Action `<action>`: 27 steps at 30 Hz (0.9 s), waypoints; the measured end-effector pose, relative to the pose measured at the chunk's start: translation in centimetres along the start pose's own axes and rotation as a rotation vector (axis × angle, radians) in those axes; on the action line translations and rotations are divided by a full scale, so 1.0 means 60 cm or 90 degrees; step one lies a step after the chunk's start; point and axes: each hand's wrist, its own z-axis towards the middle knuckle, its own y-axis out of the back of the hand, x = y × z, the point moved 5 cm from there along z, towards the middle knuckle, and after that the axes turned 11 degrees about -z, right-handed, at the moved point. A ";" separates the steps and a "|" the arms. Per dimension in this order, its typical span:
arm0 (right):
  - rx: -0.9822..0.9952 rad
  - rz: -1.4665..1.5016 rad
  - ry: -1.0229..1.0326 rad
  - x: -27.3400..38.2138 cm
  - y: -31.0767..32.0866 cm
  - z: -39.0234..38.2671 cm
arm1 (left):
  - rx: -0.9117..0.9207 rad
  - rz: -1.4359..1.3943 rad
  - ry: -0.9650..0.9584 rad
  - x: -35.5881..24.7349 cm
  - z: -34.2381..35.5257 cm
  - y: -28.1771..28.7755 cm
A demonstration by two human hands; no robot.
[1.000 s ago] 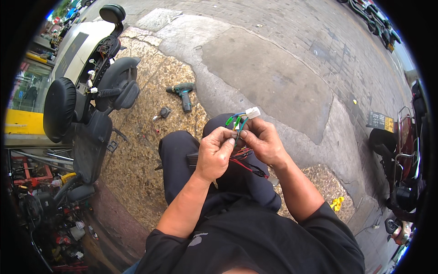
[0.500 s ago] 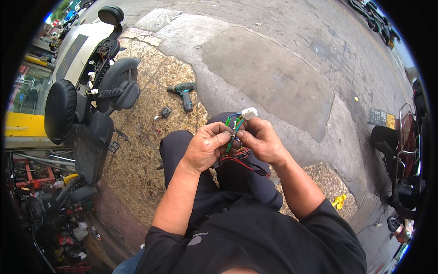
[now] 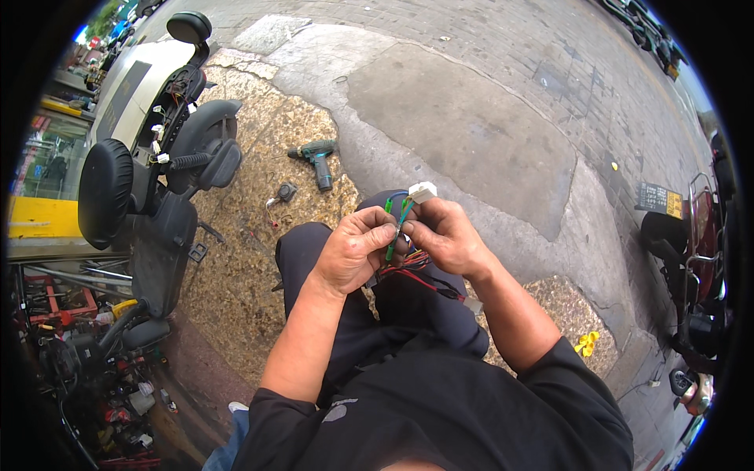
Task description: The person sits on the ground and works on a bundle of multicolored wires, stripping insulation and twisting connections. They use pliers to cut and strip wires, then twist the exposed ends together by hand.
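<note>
Sits with knees bent, in a black T-shirt [image 3: 471, 400] and dark trousers [image 3: 302, 259], looking down at two bare hands close together above the lap. Pinches thin green and blue wires [image 3: 403, 213] in the left hand [image 3: 357, 250], thumb against bent fingers. Grips the same wires just beside it with the right hand [image 3: 448, 239], thumb pressed toward curled fingers. Cannot tell whether the fingertips of the two hands touch.

At the upper end of the wires, beside the right forefinger, a white plug [image 3: 422, 192]; along some of the wires, bright green sleeves [image 3: 389, 206]. Below the hands, over the thighs, a looser bundle of red, black and other coloured strands [image 3: 408, 271].

On the speckled brown ground [image 3: 236, 314] ahead and to the left, a dark green cordless drill [image 3: 320, 163] and, nearer, a small round dark part [image 3: 286, 191] with short leads. Farther left, a vehicle with a cream panel [image 3: 126, 86] and a black padded seat [image 3: 107, 196]; below it, a jumble of parts [image 3: 110, 392]. Beyond the right forearm, a small yellow object [image 3: 586, 343].
</note>
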 end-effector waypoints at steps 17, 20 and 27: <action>-0.137 -0.068 0.167 -0.013 -0.012 -0.009 | -0.113 0.298 -0.252 0.004 -0.012 -0.020; -0.185 -0.165 0.202 -0.014 -0.008 -0.010 | -0.129 0.311 -0.264 0.011 -0.014 -0.017; -0.286 -0.419 0.340 0.028 -0.010 -0.013 | -0.144 0.317 -0.287 0.015 -0.007 -0.026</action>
